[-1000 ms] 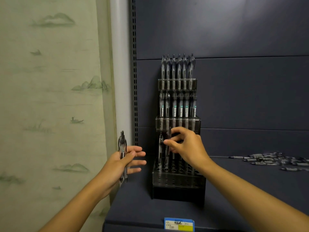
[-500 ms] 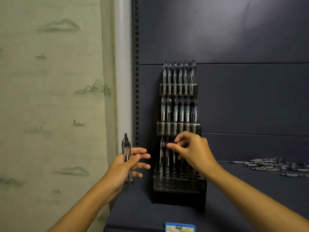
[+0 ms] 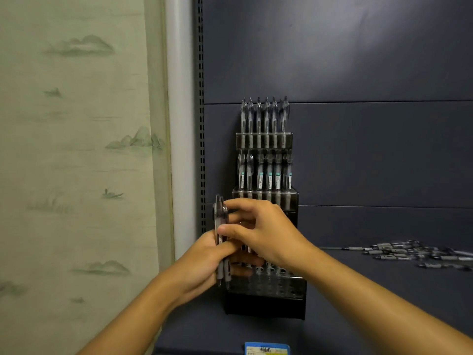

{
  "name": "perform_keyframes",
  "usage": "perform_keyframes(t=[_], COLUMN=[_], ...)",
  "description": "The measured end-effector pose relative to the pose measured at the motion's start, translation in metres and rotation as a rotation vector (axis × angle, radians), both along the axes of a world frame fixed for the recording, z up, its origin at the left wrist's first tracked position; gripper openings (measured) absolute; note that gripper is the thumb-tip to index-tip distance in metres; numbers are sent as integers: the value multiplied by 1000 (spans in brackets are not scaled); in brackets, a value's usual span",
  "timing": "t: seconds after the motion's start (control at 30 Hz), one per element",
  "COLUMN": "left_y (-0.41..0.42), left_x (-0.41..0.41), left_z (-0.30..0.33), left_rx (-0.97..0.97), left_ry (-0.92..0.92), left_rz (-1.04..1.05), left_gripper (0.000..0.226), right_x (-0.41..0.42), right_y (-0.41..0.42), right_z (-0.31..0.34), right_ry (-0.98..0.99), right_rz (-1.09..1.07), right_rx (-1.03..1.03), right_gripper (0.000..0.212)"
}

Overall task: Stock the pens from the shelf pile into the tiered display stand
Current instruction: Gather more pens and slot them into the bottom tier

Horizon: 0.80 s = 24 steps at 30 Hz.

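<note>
A dark tiered display stand (image 3: 266, 290) sits on the shelf against the back panel. Its top two tiers hold upright pens (image 3: 265, 175); the lowest tier shows several open holes. My left hand (image 3: 202, 265) grips a small bunch of clear pens (image 3: 220, 221) upright, just left of the stand's lowest tier. My right hand (image 3: 263, 229) has come across in front of the stand and pinches the upper part of that bunch with thumb and fingers. A pile of loose pens (image 3: 414, 253) lies on the shelf at the far right.
The dark shelf surface (image 3: 371, 303) stretches right of the stand. A blue and yellow price label (image 3: 267, 349) sits on the shelf's front edge. A slotted upright (image 3: 201, 124) and a pale painted wall (image 3: 76, 149) bound the left side.
My right hand left the stand's lowest tier and moved left to the pens in my left hand. My left hand moved right, closer to the stand.
</note>
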<state>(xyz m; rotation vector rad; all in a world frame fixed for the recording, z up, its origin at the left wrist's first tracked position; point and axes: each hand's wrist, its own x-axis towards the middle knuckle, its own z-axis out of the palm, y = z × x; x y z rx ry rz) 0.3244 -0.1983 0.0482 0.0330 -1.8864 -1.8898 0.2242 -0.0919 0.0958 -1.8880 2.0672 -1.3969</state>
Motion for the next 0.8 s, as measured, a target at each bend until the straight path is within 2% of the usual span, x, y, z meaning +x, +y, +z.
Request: perform_keyframes(t=[0.13, 0.27, 0.33, 0.5, 0.63, 0.8], left_y=[-1, -7, -14, -45, -63, -66], left_x=[-2, -2, -2, 2, 12, 13], left_z=[-3, -7, -8, -20, -34, -43], left_rx=[-9, 10, 25, 32, 97, 69], left_ry=[-1, -17, 0, 47, -12, -61], left_rz=[-30, -43, 17, 313, 385, 426], left_gripper=[35, 38, 38, 25, 24, 23], right_x=[-8, -14, -19, -44, -60, -69], right_y=[-1, -1, 1, 6, 6, 5], right_z=[-5, -3, 5, 24, 18, -7], right_ry=[-94, -260, -227, -346, -334, -324], right_rz=[-15, 43, 11, -72, -159, -247], right_rx=[-38, -117, -192, -318, -270, -242], right_gripper=[43, 24, 22, 35, 46, 43])
